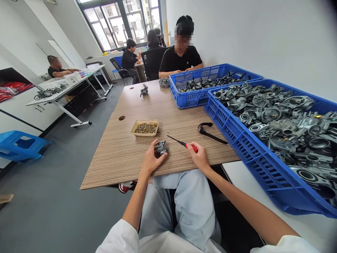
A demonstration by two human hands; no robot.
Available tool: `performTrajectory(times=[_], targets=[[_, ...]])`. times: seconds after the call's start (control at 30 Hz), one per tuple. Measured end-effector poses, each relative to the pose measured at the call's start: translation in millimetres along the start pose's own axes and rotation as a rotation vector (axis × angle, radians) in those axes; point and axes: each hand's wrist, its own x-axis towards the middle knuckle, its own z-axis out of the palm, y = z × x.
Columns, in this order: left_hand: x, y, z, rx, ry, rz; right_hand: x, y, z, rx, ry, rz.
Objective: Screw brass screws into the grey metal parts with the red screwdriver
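Note:
My left hand (153, 157) is closed around a small grey metal carburetor body (161, 147) at the front part of the table. In my right hand (199, 156) is a screwdriver (181, 142) with a red and black handle; its dark shaft points left and away from me, its tip apart from the carburetor. Just beyond my left hand stands a cream plastic tray (132, 131) full of small brass-coloured parts (146, 128). A single small brass piece (167, 132) lies on the wood near the screwdriver tip.
A blue crate (247, 147) heaped with metal carburetor bodies is at my right, another blue crate (185, 100) behind it. A black wristwatch (206, 132) lies beside the near crate. Another carburetor (144, 90) stands farther back on the wooden table (116, 154). A person (181, 52) sits opposite.

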Motion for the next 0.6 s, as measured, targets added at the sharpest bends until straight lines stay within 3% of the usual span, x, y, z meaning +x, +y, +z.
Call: performTrajectory(times=[0.17,0.27,0.47,0.6], targets=[[3.0,-0.9,1.9,0.217,0.121,-0.013,0.0,2.4,0.7,0.008,-0.007,-0.008],[2.2,4.1,0.6,0.302,0.104,-0.006,-0.3,3.0,0.8,0.022,-0.005,-0.015],[-1.1,8.9,-0.6,0.259,0.003,-0.009,-0.2,0.9,0.0,0.015,0.001,-0.016],[0.1,10.2,-1.7,0.298,0.078,0.052,-0.1,1.5,0.4,0.021,0.007,-0.014]])
